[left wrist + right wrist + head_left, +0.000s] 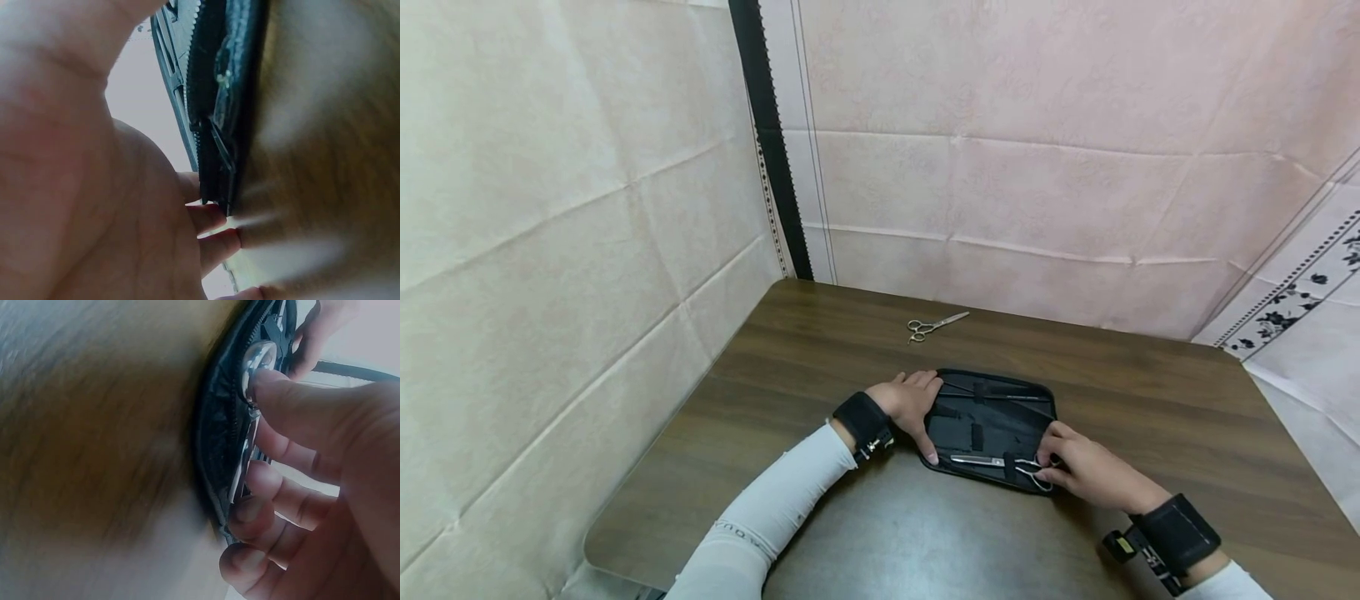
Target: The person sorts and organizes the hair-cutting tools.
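A black zip case [1003,435] lies open on the table, elastic loops across its inside. Along its near side is a pair of silver scissors [976,460], the blades pointing left and passing under a loop. My right hand [1088,467] pinches the scissors' finger rings at the case's right end; in the right wrist view the thumb presses on one ring [245,374]. My left hand [910,407] rests against the case's left end, thumb at the near corner and fingers spread toward the far corner. The left wrist view shows the zipped edge [206,69] beside its palm.
A second pair of scissors [936,325] lies on the wooden table [820,350] behind the case. A thin dark tool [1000,397] sits along the case's far side. Pale cloth walls [1037,192] rise at the table's back and left edges.
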### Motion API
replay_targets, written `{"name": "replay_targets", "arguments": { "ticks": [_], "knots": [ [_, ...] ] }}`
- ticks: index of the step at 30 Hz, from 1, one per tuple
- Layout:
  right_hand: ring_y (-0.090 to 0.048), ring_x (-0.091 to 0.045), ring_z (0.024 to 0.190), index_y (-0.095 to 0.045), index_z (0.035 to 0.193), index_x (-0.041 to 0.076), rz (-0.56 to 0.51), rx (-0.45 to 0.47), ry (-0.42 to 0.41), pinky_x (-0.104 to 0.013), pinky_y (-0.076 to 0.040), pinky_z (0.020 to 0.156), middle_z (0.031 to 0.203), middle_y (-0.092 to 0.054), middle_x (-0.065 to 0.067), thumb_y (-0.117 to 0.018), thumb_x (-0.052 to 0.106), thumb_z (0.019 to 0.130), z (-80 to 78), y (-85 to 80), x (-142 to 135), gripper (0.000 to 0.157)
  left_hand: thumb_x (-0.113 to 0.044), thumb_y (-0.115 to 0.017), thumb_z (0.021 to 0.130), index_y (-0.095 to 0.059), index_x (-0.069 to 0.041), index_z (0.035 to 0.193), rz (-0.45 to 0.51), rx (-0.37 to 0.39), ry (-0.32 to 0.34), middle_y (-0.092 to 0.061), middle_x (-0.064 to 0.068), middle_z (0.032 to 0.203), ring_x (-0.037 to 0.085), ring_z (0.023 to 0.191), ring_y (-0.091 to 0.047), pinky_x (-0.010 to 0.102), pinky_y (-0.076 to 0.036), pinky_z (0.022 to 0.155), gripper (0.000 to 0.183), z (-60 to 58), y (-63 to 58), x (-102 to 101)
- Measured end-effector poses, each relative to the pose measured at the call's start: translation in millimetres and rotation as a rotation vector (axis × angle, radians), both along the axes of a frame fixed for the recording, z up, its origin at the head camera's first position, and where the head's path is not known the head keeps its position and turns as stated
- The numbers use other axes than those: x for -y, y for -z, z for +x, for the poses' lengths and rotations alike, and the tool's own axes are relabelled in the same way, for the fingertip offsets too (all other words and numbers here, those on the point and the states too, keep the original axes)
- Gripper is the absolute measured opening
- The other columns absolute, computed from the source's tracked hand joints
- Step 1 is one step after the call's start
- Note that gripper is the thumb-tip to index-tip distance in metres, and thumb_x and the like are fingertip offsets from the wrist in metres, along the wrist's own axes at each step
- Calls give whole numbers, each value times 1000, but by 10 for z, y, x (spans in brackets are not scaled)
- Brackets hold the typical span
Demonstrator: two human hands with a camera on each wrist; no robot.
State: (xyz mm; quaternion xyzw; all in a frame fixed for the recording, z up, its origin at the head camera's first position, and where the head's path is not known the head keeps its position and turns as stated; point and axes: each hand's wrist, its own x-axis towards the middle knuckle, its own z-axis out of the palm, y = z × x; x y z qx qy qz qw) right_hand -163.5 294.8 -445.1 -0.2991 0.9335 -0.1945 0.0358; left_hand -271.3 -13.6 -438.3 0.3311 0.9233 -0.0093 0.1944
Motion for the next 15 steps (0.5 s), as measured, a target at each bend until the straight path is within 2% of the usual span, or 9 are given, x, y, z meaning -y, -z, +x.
{"name": "replay_targets", "arguments": {
  "ticks": [15],
  "knots": [
    [-46,-1,72,-61,93,30,19,49,32,-19,-41,61,90,-49,7,-69,29,89,-22,34,29,9,-81,-71,53,-11,-13,155,-1,-13,-6,-7,7,163,24,149,-9,49,-15,118,137,16,19,8]
  ]
}}
